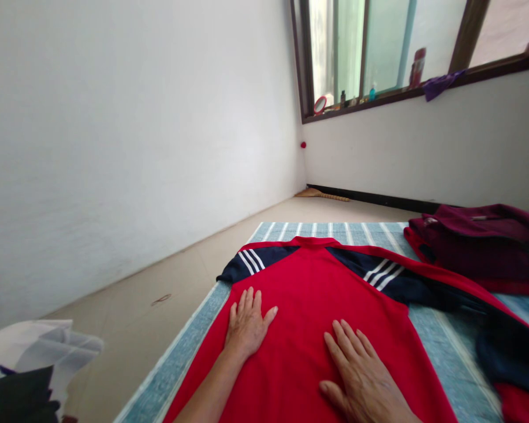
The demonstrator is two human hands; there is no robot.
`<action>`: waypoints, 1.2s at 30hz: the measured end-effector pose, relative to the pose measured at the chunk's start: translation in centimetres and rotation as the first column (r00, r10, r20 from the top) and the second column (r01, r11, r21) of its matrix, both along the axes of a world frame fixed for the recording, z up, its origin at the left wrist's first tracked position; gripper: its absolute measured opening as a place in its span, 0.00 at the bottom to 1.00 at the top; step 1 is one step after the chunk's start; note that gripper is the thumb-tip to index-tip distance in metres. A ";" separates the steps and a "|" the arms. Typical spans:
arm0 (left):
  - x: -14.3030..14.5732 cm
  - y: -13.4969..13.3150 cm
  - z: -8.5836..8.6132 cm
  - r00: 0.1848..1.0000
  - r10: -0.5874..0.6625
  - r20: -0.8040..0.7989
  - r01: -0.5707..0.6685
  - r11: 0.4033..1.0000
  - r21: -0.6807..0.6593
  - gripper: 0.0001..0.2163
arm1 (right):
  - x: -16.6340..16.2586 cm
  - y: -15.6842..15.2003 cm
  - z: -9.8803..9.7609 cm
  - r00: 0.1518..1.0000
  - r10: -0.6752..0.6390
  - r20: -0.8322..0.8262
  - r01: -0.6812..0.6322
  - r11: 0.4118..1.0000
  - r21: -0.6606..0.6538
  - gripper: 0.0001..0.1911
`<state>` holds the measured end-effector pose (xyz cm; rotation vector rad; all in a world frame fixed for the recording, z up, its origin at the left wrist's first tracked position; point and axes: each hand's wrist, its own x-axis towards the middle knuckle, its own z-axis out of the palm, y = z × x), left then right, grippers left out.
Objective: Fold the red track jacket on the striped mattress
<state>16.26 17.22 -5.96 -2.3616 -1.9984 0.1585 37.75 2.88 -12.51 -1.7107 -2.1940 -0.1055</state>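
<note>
A red jacket (297,294) with navy shoulders and white stripes lies spread, back side up, on a blue-and-white striped cloth (242,235). Flat on its left half rests my left hand (249,323), fingers stretched forward and thumb out to the side. My right hand (359,367) lies on the lower right part, also with fingers extended. Neither hand grips the fabric. The right sleeve (445,294) runs out toward the right edge of the view, while the left sleeve shows only its upper part, ending at the cloth's left edge.
Folded maroon clothes (485,241) are stacked on the cloth at the right. White and dark items (44,346) stand at the lower left. A white wall (136,135) borders the tiled floor (180,276). Small bottles and a purple cloth (441,85) sit along the window sill.
</note>
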 end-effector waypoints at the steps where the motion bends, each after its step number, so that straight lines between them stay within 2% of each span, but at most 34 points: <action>1: 0.0 0.0 0.0 1.000 0.001 0.003 -0.001 1.000 -0.002 0.34 | 0.0 0.0 0.0 1.000 -0.004 0.003 0.004 1.000 -0.001 0.33; 36: 0.0 -0.1 0.1 1.000 -0.003 0.002 0.003 1.000 0.001 0.34 | -0.2 0.1 0.5 0.999 -0.019 0.037 0.019 1.000 -0.010 0.33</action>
